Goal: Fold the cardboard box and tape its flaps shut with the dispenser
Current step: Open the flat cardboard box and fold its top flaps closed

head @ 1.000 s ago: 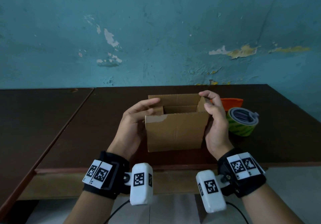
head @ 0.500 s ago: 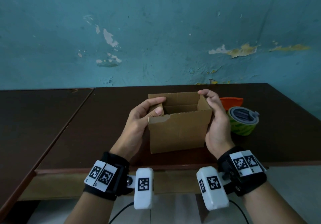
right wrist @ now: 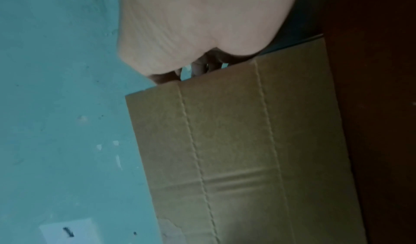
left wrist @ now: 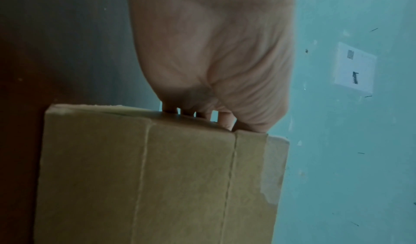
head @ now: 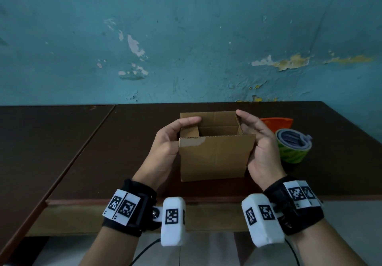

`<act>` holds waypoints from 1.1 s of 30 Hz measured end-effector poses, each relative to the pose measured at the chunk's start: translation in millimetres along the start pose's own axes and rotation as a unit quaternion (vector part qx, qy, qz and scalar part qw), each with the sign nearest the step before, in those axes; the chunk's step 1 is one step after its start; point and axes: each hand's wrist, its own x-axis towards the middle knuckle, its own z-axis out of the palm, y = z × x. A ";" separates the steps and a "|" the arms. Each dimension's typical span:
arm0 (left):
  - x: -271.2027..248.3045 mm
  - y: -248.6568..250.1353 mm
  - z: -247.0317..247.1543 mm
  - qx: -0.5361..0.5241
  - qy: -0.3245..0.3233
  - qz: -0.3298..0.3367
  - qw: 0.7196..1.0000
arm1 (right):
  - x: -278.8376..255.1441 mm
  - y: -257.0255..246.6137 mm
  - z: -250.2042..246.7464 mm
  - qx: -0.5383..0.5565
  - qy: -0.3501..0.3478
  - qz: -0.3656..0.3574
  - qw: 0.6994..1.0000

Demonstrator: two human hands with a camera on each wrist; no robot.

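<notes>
Brown corrugated cardboard box (head: pixel 215 158) held between both hands, upright and open at the top, near the front edge of the bench (head: pixel 124 152). Left hand (head: pixel 167 150) wrapped round the box's left side, thumb laid over the upper left rim, fingers out of sight behind the left wall in the head view; in the left wrist view, fingertips (left wrist: pixel 225 121) seen curling over the cardboard edge, so a closed grip on the box. Right hand (head: pixel 260 148) cupped round the right side, fingers curved over the far right corner, palm against the right wall; in the right wrist view, fingers (right wrist: pixel 198 68) hooked over the edge in the same way, grasping the box as well. Top flaps standing up, the inside of the box visible, with a pale torn patch on the near upper left corner. Crease lines running down the panels in both wrist views. Whether the bottom rests on the bench or sits slightly lifted: cannot tell. To the right of the right hand, a roll of tape with a green printed side (head: pixel 293 148) lying on the bench, near but apart from the box. Just beyond the roll, an orange object (head: pixel 277 122), partly hidden by the hand. A second dark bench top (head: pixel 41 141) adjoining at the left. Behind everything, a teal painted wall (head: pixel 186 38) with peeling patches.
</notes>
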 end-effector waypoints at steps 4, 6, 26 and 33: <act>1.8 1.0 -1.2 0.007 -0.006 0.002 1.000 | 0.0 2.9 1.9 -0.022 -0.001 -0.004 1.000; 1.5 1.3 -2.2 0.010 -0.014 -0.001 1.000 | 0.4 2.4 2.2 -0.045 -0.006 -0.006 0.999; -3.8 2.6 -5.9 0.169 0.044 0.059 0.983 | 4.0 4.0 0.3 -0.072 0.012 -0.001 0.997; -6.9 0.5 -7.9 0.213 0.009 0.118 0.970 | 3.6 4.9 0.9 -0.056 0.014 0.004 0.998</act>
